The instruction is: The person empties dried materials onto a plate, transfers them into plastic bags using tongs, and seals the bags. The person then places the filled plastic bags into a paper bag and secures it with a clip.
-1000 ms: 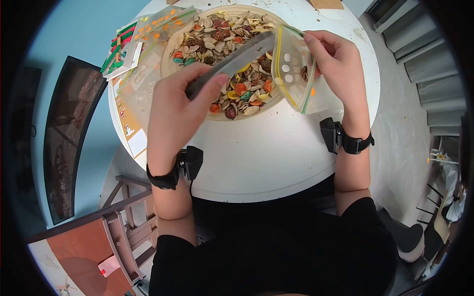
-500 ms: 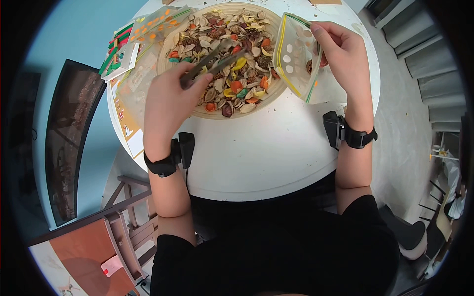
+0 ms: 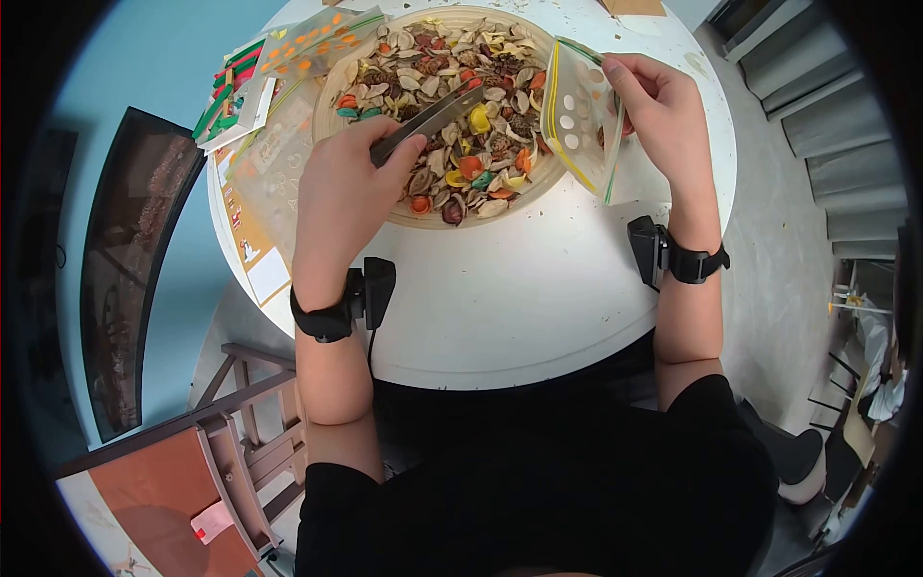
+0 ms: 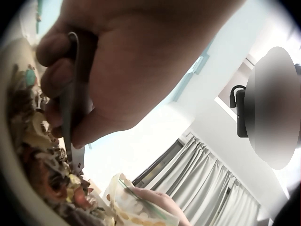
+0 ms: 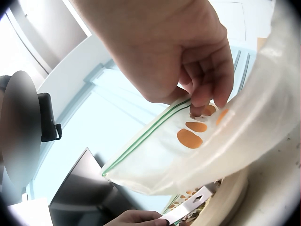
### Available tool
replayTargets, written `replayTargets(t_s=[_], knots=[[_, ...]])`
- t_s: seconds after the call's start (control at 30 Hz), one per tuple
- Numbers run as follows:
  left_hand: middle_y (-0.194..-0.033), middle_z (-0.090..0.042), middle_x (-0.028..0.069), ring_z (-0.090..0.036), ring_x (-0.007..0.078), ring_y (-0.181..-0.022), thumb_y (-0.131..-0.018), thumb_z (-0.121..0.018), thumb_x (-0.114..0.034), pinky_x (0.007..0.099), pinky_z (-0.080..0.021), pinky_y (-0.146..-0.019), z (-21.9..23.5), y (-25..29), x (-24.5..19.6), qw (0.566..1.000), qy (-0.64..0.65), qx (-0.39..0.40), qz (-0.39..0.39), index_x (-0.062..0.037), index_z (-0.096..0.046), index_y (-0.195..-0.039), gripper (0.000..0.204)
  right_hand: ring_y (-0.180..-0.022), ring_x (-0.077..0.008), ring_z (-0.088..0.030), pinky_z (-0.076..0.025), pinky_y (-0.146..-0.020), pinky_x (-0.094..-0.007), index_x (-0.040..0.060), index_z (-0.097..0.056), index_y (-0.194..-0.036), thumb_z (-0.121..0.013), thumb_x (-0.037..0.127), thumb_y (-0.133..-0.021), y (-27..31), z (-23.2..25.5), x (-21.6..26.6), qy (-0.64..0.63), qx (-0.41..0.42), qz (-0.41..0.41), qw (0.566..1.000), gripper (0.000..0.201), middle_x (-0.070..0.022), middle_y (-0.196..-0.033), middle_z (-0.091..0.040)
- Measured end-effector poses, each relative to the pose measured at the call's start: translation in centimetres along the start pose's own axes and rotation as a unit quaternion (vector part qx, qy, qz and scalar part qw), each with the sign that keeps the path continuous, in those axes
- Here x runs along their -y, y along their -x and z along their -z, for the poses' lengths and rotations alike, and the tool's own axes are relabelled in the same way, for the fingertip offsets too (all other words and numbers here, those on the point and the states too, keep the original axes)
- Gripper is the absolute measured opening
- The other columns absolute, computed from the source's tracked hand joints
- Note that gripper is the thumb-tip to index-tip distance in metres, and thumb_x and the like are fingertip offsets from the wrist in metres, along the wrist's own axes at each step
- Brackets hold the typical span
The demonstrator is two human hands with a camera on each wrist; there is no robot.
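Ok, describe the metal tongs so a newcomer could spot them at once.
On the round white table, find the round tray heaped with dried petals. Above it, the left hand grips the metal tongs, their straight, smooth grey arms unlike the curled petals below.

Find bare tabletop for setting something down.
Nearly bare: the round white table's front, between its near edge and the round beige tray. Crowded: that tray, with multicoloured dried petals beneath flat metal tongs; leftward, translucent plastic bags.

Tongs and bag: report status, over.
Left hand grips tongs over potpourri. Right hand pinches opened zip bag. No obstruction seen between tongs and bag.
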State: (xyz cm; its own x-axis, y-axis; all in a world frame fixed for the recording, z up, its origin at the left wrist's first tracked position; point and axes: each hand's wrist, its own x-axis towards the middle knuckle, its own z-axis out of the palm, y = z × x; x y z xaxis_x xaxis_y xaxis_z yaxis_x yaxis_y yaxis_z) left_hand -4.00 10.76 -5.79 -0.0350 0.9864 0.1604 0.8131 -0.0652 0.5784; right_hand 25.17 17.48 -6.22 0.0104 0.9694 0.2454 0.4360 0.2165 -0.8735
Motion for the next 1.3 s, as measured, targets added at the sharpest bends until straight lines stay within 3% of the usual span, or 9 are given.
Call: replayTargets(t_s=[0.2,0.3,0.4,0.5,0.6,0.8,1.1,1.2,1.3], knots=[[-0.071,-0.066,0.0154,-0.060,0.0294,-0.061,-0.091,-0.075,-0.027,0.0372,-0.048,-0.061,1.4,1.3,-2.4,0.985,0.166,0.002,-0.036,0.0004,-0.072,-0.093,0.028,-0.059,-0.0055,-0.058,-0.049,-0.056,-0.0225,-0.0042,-0.075,-0.107,-0.066,0.025,-0.098,0.5,-0.2,0.5,0.014,-0.009,0.007,1.000,0.032,-0.0027,-0.070,-0.068],[-0.072,-0.061,0.0000,-0.051,0.0057,-0.066,-0.092,-0.079,-0.022,0.0237,-0.040,-0.059,0.5,2.3,-4.2,0.987,0.122,0.019,-0.102,0.0036,-0.070,-0.102,0.029,-0.057,-0.0055,-0.056,-0.047,-0.055,-0.0228,-0.0045,-0.075,-0.107,-0.066,0.024,-0.098,0.7,-0.3,0.8,-0.022,-0.004,0.019,1.000,0.031,-0.0022,-0.070,-0.068],[-0.073,-0.060,-0.0008,-0.050,0.0056,-0.065,-0.092,-0.079,-0.023,0.0231,-0.039,-0.059,0.0,2.9,-4.1,0.987,0.130,-0.002,-0.099,0.0033,-0.071,-0.103,0.030,-0.057,-0.0059,-0.056,-0.047,-0.055,-0.0231,-0.0048,-0.075,-0.107,-0.066,0.023,-0.099,0.5,0.0,1.2,-0.042,-0.025,0.019,0.999,0.031,-0.0021,-0.070,-0.068],[-0.067,-0.060,0.0077,-0.054,0.0136,-0.061,-0.091,-0.077,-0.029,0.0311,-0.044,-0.059,3.0,2.7,-4.1,0.989,0.149,-0.013,-0.008,0.0033,-0.072,-0.096,0.033,-0.057,-0.0064,-0.056,-0.046,-0.054,-0.0229,-0.0050,-0.075,-0.108,-0.066,0.023,-0.100,0.3,0.4,1.0,-0.044,-0.033,-0.005,0.998,0.031,-0.0018,-0.070,-0.068],[-0.067,-0.060,0.0095,-0.054,0.0169,-0.062,-0.092,-0.075,-0.033,0.0331,-0.045,-0.062,4.5,1.2,-0.3,0.989,0.109,-0.090,0.028,0.0042,-0.071,-0.096,0.038,-0.056,-0.0065,-0.055,-0.046,-0.054,-0.0231,-0.0049,-0.075,-0.108,-0.066,0.023,-0.100,0.2,0.4,0.8,-0.057,-0.024,-0.015,0.998,0.030,-0.0016,-0.069,-0.067],[-0.074,-0.060,0.0049,-0.053,0.0135,-0.071,-0.091,-0.075,-0.041,0.0311,-0.044,-0.068,5.7,-0.4,4.8,0.982,-0.038,-0.039,0.181,0.0052,-0.070,-0.099,0.048,-0.056,-0.0064,-0.054,-0.045,-0.054,-0.0233,-0.0048,-0.075,-0.109,-0.066,0.023,-0.100,0.1,0.3,0.6,-0.054,-0.011,-0.023,0.998,0.030,-0.0009,-0.069,-0.066],[-0.077,-0.063,0.0104,-0.053,0.0174,-0.073,-0.092,-0.074,-0.035,0.0329,-0.046,-0.072,3.4,-0.2,3.8,0.991,-0.049,0.019,0.123,0.0058,-0.070,-0.097,0.041,-0.056,-0.0060,-0.053,-0.045,-0.054,-0.0233,-0.0048,-0.074,-0.110,-0.065,0.022,-0.100,0.3,0.2,0.5,-0.049,0.002,-0.012,0.999,0.030,-0.0009,-0.070,-0.066],[-0.077,-0.063,0.0117,-0.053,0.0184,-0.073,-0.093,-0.074,-0.033,0.0334,-0.046,-0.072,2.8,0.1,3.5,0.995,-0.048,-0.001,0.092,0.0064,-0.070,-0.097,0.040,-0.056,-0.0062,-0.055,-0.046,-0.054,-0.0234,-0.0048,-0.074,-0.110,-0.065,0.022,-0.100,0.3,0.1,0.4,-0.048,0.008,-0.008,0.999,0.031,-0.0018,-0.071,-0.068],[-0.074,-0.066,0.0164,-0.059,0.0277,-0.065,-0.092,-0.072,-0.034,0.0376,-0.049,-0.067,2.8,0.2,3.7,0.997,-0.038,-0.012,0.061,0.0040,-0.071,-0.095,0.038,-0.058,-0.0064,-0.057,-0.047,-0.055,-0.0232,-0.0047,-0.074,-0.111,-0.065,0.023,-0.099,0.4,0.0,0.5,-0.039,0.003,-0.010,0.999,0.031,-0.0026,-0.072,-0.069]])
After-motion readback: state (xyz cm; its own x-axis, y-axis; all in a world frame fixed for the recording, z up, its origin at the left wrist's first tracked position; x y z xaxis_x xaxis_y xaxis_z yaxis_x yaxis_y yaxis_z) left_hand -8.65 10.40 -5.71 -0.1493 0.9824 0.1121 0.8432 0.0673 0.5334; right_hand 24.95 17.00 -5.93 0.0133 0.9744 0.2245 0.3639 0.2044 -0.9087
